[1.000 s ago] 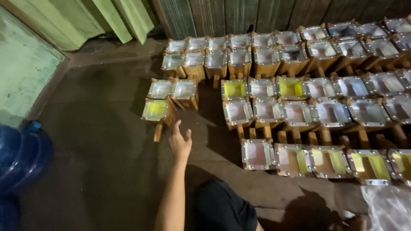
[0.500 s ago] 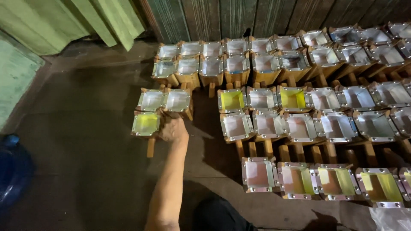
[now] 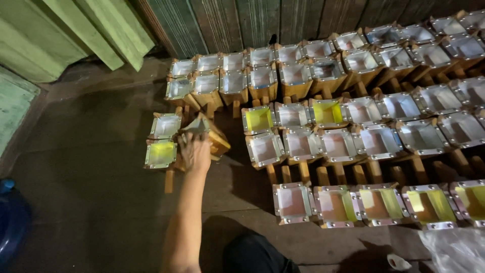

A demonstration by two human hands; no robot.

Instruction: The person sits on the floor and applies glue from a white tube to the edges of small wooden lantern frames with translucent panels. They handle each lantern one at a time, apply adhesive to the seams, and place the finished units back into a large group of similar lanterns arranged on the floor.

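My left hand (image 3: pixel 196 151) reaches forward and is closed on a small wooden box with a metal-rimmed square opening (image 3: pixel 208 132), which is tilted up off the floor. Just to its left stand two similar boxes: one with a pale lining (image 3: pixel 165 125) and one with a yellow lining (image 3: pixel 160 153). My forearm (image 3: pixel 183 222) stretches up from the bottom of the view. My right hand is out of sight.
Several rows of the same metal-rimmed wooden boxes (image 3: pixel 353 106) cover the floor to the right, some yellow inside. A blue water jug (image 3: pixel 10 222) sits at the lower left. Green boards (image 3: pixel 91 30) and a wooden wall (image 3: pixel 262 20) stand behind. My dark-clothed knee (image 3: pixel 257 255) is at the bottom.
My left hand moved forward from the bare floor to the small group of boxes, took hold of the right-hand one and tipped it up.
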